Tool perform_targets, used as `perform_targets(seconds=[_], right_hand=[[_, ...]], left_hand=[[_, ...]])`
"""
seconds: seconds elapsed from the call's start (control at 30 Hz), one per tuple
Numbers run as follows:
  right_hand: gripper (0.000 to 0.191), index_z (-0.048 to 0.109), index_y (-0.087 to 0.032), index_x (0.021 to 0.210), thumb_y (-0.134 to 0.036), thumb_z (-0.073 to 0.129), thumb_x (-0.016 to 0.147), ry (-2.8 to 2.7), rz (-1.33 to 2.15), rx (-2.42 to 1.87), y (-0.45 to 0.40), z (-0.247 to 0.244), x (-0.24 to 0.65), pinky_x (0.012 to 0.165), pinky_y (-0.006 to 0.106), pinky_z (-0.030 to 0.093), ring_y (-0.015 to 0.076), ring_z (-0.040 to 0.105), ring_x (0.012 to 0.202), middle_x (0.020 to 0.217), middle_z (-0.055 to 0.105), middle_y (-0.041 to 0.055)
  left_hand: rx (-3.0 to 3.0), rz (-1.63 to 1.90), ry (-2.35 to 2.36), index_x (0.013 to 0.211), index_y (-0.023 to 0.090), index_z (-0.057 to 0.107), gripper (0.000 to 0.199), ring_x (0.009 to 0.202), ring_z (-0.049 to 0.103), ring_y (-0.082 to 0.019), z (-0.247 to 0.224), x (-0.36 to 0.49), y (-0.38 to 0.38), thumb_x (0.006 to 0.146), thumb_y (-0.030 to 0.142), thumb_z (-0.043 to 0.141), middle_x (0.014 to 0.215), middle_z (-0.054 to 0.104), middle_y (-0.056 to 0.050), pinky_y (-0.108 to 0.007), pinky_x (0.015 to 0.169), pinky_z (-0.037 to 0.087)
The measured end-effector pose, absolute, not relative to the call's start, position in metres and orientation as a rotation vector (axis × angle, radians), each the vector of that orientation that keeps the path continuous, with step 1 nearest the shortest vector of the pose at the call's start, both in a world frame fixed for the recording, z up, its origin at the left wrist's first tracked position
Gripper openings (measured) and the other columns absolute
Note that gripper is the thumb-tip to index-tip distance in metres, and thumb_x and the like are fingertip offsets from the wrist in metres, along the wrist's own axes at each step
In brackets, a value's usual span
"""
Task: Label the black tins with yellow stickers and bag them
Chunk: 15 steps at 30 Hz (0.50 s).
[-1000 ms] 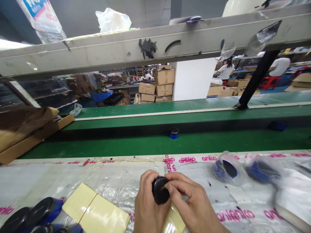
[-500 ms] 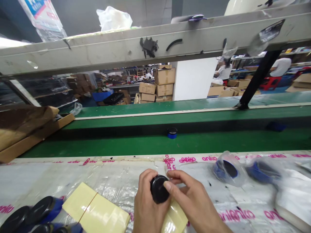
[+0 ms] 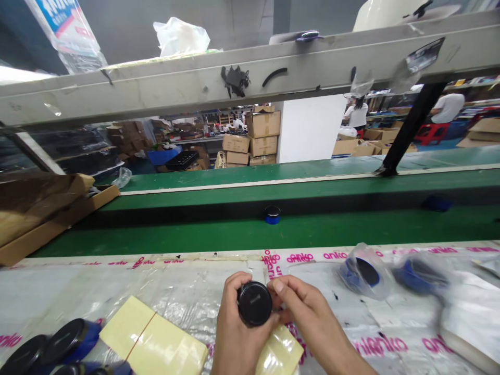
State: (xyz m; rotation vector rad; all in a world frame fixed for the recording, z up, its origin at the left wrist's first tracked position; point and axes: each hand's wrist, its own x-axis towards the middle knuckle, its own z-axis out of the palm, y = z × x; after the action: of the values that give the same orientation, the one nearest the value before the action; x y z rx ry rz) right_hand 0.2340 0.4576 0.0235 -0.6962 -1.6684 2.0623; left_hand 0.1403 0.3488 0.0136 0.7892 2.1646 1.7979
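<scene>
My left hand (image 3: 239, 323) is wrapped round a round object with a flat black top (image 3: 254, 303), the top facing up towards me. A small faint mark shows in the middle of that top. Just right of its rim, my right hand (image 3: 307, 312) has thumb and forefinger pinched together; whatever they hold, if anything, is too small to make out. Partly hidden under my hands lies a glossy pale yellow sheet (image 3: 282, 351). To the left is a stack of pale yellow sheets (image 3: 167, 338) with a thin brown band across it.
Several blue round containers with black tops (image 3: 64, 341) stand at lower left. One more blue container (image 3: 272, 214) sits on the green conveyor belt (image 3: 187, 232). Bagged blue items (image 3: 363, 272) lie at right. An open carton (image 3: 94, 200) is at left; a shelf beam (image 3: 175, 86) crosses above.
My right thumb has come off the black top and moved to the right, beside the rim. The left hand keeps its hold. The view has shifted slightly.
</scene>
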Motion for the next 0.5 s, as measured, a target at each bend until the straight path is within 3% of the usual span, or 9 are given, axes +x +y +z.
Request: perform_targets(seconds=[0.1,0.23,0.5], right_hand=[[0.04,0.066,-0.019,0.088,-0.058,0.059,0.093,-1.693,2.001,-0.755,0.455,0.025,0.235,0.067,0.027,0.049,0.0202,0.062,0.08,0.081,0.064,0.0034],[0.043,0.067,-0.019,0.089,-0.061,0.058,0.092,-1.762,1.907,-0.797,0.46,0.021,0.235,0.062,0.026,0.046,0.0168,0.057,0.068,0.079,0.062,0.0022],[0.053,0.067,-0.02,0.086,-0.073,0.06,0.082,-1.868,1.841,-0.83,0.465,-0.004,0.232,0.064,0.025,0.047,0.0193,0.054,0.073,0.077,0.059,0.0013]], left_hand=[[0.679,1.791,2.138,0.12,0.026,0.051,0.064,0.107,0.064,-0.024,0.009,0.138,0.348,0.062,0.027,0.078,0.122,0.062,-0.006,-0.04,0.094,0.049],[0.668,1.842,2.145,0.124,0.027,0.047,0.072,0.115,0.062,-0.024,0.005,0.127,0.345,0.061,0.026,0.081,0.13,0.059,-0.007,-0.038,0.097,0.05],[0.741,1.977,2.422,0.121,0.025,0.047,0.066,0.119,0.06,-0.025,0.04,0.082,0.317,0.065,0.026,0.08,0.127,0.059,-0.007,-0.043,0.104,0.047]])
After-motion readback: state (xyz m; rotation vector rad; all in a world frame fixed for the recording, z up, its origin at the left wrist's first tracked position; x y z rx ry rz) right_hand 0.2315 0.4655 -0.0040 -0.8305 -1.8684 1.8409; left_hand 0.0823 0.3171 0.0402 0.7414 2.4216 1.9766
